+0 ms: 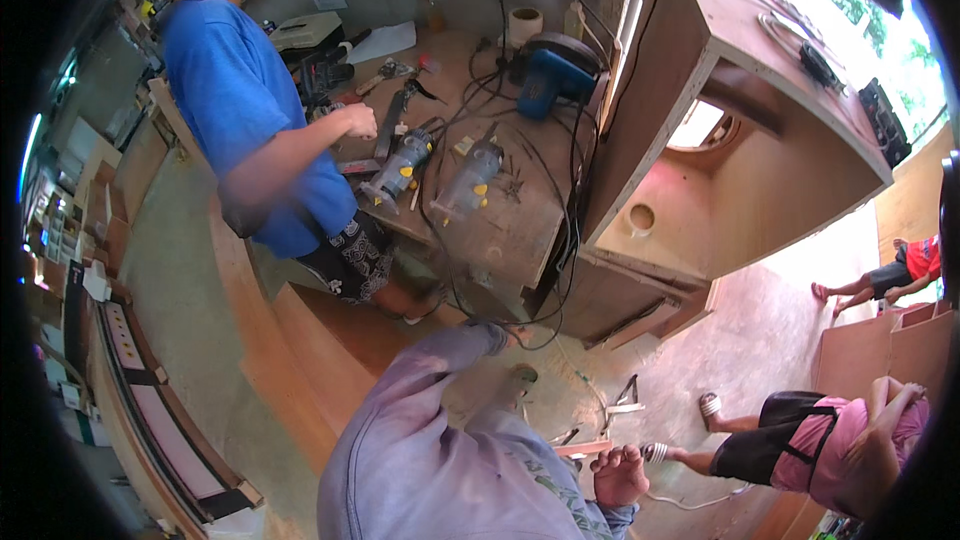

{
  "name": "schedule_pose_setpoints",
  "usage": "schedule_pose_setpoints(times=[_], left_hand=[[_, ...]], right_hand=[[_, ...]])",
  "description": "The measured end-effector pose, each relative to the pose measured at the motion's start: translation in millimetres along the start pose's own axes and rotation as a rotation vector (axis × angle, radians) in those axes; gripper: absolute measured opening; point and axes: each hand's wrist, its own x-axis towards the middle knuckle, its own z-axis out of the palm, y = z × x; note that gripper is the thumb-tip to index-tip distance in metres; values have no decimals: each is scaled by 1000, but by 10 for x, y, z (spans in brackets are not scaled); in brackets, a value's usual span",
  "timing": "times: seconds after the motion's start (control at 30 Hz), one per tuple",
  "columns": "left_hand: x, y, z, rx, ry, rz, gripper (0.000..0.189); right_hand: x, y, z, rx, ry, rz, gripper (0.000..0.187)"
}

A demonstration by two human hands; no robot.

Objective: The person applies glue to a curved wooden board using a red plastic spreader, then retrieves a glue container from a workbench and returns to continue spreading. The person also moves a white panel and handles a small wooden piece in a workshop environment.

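My left hand [520, 335], small and blurred beyond the grey sleeve cuff, is beside a hanging loop of black cable [556, 330]; whether it touches or grips the cable is unclear. Lower right, my right hand [621, 475] shows its palm with loosely curled fingers and nothing visible in it. A thin wooden strip [581, 448] lies near its fingertips. Ahead, a wooden workbench [517, 240] carries two trim routers with clear bases [405, 165], [474, 184], a blue power tool [551, 82], a flat metal bar [389, 124], a roll of tape [524, 26] and scattered screws or nails [512, 184].
A co-worker in a blue shirt [232, 105] stands at the bench's left. Right of the bench is a large open wooden cabinet [652, 127] with round holes. Boards [300, 382] lie at left. A person in pink [817, 450] and another in red [921, 262] are at right.
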Motion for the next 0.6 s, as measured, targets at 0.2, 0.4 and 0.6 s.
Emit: schedule_pose_setpoints(times=[0.2, 0.4, 0.6], left_hand=[[106, 64, -37, 45, 2, 1, 57], [315, 34, 165, 129, -42, 25, 44], [324, -68, 281, 232, -86, 125, 36]], right_hand=[[-31, -66, 8, -39, 13, 15, 32], [-84, -96, 17, -76, 27, -43, 33], [-219, -20, 99, 135, 108, -134, 36]])
